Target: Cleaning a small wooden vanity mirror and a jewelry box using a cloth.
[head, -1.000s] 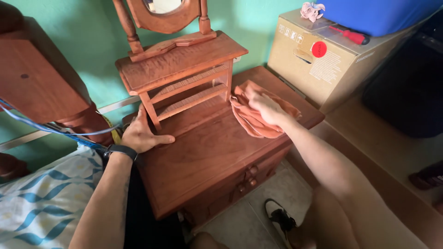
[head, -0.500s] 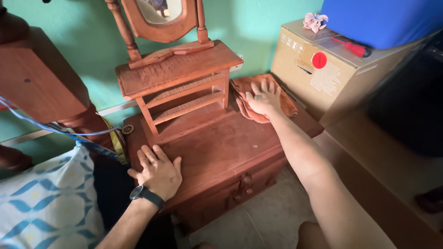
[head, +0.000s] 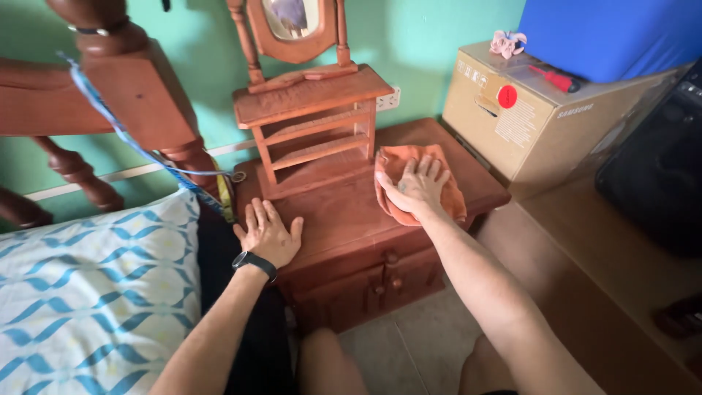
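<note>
Hands first: my right hand (head: 418,186) lies flat, palm down, on an orange cloth (head: 420,183), fingers spread apart and pressing on it rather than closed around it. The cloth sits crumpled on the right part of the wooden nightstand (head: 344,219), close to its front edge and just right of the small shelf unit. My left hand (head: 268,234) rests flat on the nightstand's left front corner, fingers apart, gripping nothing; a black wristwatch (head: 254,263) is strapped at that wrist. The two hands are well apart, with bare wood between them.

At the back of the nightstand I see a small wooden shelf unit (head: 311,124) with two open slatted tiers, and on top of it a tilting mirror (head: 292,25) in a wooden frame, cut off by the upper edge of the view. The nightstand's front shows drawers with round wooden knobs (head: 391,281).

To my left stands a turned wooden bedpost (head: 139,95) with a blue cord (head: 124,132) hanging along it, and below it a pillow (head: 80,292) in a white and blue wave pattern. To the right, against the green wall, sits a cardboard box (head: 534,124) carrying a red-handled screwdriver (head: 552,78) and a small pink bow (head: 508,44), with a blue container (head: 614,33) behind them.
</note>
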